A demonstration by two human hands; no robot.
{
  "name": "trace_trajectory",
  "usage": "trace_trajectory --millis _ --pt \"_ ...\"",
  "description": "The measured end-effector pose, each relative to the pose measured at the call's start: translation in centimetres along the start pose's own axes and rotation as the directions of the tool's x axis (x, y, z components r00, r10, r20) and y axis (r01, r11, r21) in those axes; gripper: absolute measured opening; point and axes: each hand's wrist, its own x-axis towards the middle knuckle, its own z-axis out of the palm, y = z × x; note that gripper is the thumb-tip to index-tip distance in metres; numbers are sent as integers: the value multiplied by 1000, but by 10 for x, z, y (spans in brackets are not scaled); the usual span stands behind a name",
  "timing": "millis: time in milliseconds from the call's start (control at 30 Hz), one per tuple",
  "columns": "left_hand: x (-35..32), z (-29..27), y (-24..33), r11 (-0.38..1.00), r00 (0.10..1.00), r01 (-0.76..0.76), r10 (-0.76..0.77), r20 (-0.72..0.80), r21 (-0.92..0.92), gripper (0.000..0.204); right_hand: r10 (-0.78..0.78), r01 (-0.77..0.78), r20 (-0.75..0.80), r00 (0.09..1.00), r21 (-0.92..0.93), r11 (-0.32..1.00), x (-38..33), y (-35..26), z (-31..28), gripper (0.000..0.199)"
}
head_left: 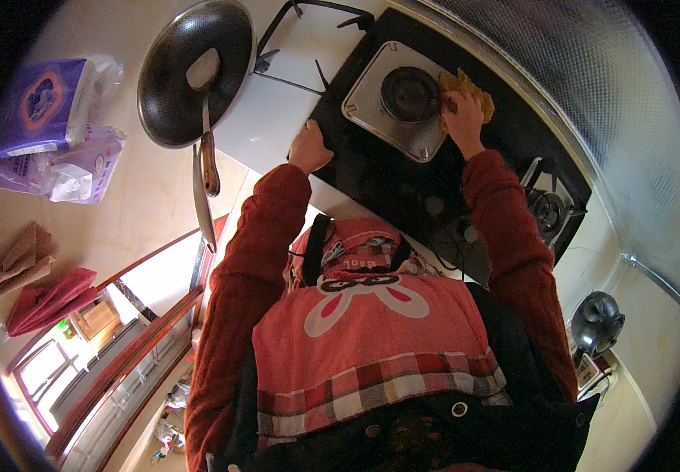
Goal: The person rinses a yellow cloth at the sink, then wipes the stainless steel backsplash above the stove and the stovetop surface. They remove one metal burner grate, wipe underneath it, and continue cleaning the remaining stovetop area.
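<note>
My right hand (463, 119) is closed on a yellow-brown cloth (477, 88), pressed against the right side of a square metal drip tray (382, 94). In the middle of that tray sits a round dark burner (411, 94). The tray lies on a black gas cooktop (403, 185). My left hand (311, 147) is curled closed at the cooktop's left edge; whether its fingers hold anything is hidden.
Left of the cooktop is a dark wok (192, 71) with a wooden-handled spatula (209, 149) in it. A pan support (308, 55) lies behind my left hand. Tissue packs (45, 106) and cloths (51, 301) lie farther left. A second burner (546, 211) is at right, beside a foil-like wall (591, 86).
</note>
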Motion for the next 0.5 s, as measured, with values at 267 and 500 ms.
trace_trajectory --millis 267,500 --pt "4 4 -6 999 1000 2 -2 1 -32 58 16 -14 248 969 -9 1000 26 -1 -16 37" --pt "3 3 -5 999 1000 22 -22 23 -37 58 70 -72 78 994 22 997 2 -12 -6 28"
